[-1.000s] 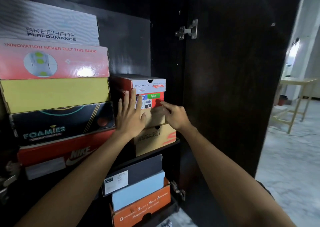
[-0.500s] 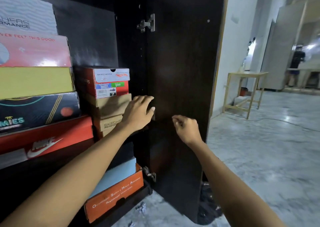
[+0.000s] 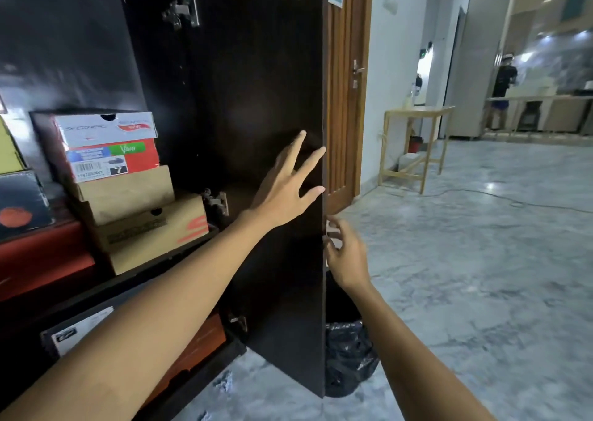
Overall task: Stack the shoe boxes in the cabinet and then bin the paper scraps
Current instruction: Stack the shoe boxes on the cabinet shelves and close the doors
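Three shoe boxes sit stacked on the cabinet shelf, a red-and-white one on top of two plain brown ones, with more boxes at the left edge and on the shelf below. So the stacking part looks done, or very nearly. The binning part is another story: at least one crumpled paper scrap lies on the floor just in front of the cabinet's base, with what may be another near the bottom edge of the view, and the bin with the black liner stands half hidden behind the open cabinet door.

Left hand is spread wide, fingers fanned, palm flat against the inside of the door near its free edge, holding nothing. Right hand is loosely curled at that same door edge, lower down, fingertips right at it; whether it actually pinches the edge, one cannot tell, but it carries no object.

Neither hand is anywhere near the scrap: it lies well below both, down by the door's lower corner, with the bin just beyond that door.
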